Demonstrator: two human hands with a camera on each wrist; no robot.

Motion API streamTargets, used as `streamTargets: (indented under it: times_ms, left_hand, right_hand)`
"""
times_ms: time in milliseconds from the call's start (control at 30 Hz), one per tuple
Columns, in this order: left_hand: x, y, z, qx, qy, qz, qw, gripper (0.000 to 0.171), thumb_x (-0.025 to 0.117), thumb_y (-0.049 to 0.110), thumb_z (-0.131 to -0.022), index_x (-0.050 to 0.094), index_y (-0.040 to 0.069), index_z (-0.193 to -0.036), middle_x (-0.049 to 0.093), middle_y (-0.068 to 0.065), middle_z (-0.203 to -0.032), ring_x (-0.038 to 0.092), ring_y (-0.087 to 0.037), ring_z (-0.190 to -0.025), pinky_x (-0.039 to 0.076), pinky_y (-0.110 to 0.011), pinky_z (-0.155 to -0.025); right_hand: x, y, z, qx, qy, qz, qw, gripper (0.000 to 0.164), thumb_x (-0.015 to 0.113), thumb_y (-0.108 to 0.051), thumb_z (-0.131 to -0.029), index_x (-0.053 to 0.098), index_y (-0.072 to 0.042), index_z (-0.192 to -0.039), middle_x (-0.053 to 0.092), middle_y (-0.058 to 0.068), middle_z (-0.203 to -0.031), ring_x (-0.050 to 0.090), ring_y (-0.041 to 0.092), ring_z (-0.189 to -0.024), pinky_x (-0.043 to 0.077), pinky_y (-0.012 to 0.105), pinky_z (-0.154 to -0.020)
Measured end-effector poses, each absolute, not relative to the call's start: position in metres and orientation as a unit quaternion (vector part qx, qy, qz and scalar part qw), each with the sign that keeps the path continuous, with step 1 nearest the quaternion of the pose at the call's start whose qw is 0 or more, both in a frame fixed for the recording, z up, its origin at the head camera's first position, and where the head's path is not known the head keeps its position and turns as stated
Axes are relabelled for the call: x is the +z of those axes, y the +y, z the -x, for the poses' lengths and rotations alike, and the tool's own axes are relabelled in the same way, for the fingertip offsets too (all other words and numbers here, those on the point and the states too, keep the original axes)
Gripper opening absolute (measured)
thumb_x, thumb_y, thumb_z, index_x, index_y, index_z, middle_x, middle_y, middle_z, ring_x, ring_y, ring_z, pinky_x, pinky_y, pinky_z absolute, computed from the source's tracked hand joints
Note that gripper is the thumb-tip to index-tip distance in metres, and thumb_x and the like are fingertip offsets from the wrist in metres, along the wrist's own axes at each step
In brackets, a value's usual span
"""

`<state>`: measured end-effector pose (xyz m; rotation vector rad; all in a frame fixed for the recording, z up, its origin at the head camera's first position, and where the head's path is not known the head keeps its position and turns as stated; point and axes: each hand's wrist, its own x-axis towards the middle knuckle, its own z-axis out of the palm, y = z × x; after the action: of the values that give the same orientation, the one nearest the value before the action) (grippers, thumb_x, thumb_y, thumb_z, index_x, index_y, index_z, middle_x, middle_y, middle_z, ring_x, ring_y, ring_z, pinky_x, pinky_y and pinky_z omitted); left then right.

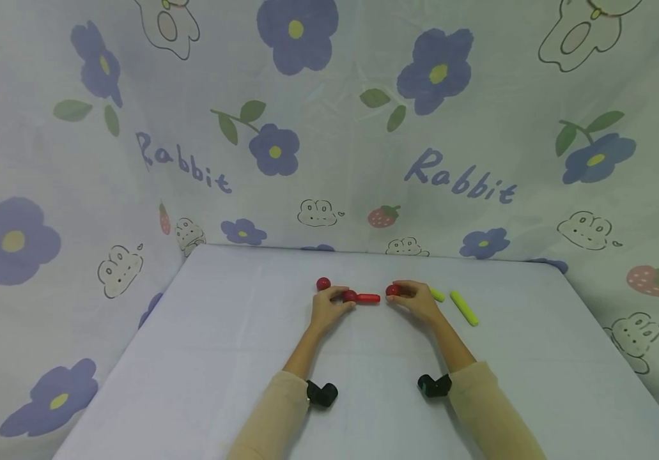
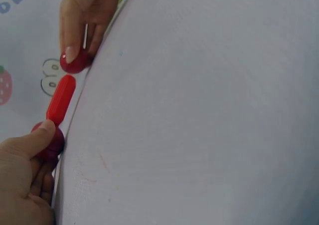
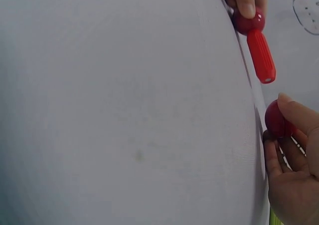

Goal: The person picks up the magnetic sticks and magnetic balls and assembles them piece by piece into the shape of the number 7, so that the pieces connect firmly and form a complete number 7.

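My left hand (image 1: 325, 311) pinches a glossy red ball (image 1: 349, 296) between thumb and fingers. From that ball a short red ridged rod (image 1: 369, 298) sticks out to the right, its near end meeting the ball. A second red ball (image 1: 392, 291) is pinched by my right hand (image 1: 421, 301). In the right wrist view a small gap separates this ball (image 3: 278, 119) from the rod's free end (image 3: 268, 79). Just behind my left hand, a third red ball (image 1: 323, 283) lies on the table.
Beside my right hand lie two yellow-green rods, one partly hidden rod (image 1: 436, 294) and one longer-looking rod (image 1: 464, 308). The white table (image 1: 220, 332) ends at a patterned cloth (image 1: 341, 172) behind. Black wrist cameras (image 1: 322, 394) sit at the sleeve cuffs.
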<state>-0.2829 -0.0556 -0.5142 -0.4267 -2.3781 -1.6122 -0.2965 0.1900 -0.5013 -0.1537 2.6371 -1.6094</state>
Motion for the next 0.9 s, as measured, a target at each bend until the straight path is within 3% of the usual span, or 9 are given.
streamTargets:
  times_ms: [900]
  left_hand:
    - [-0.517, -0.056, 0.285, -0.553, -0.808, 0.155, 0.134, 0.036, 0.08, 0.005, -0.072, 0.068, -0.006, -0.103, 0.069, -0.019, -0.101, 0.065, -0.031, -0.099, 0.052, -0.042, -0.085]
  right_hand:
    - [-0.5, 0.189, 0.283, -0.531, 0.844, 0.075, 0.019, 0.053, 0.074, -0.017, -0.081, 0.056, 0.004, -0.125, 0.056, 0.025, -0.125, 0.058, 0.035, -0.11, 0.048, 0.043, -0.094]
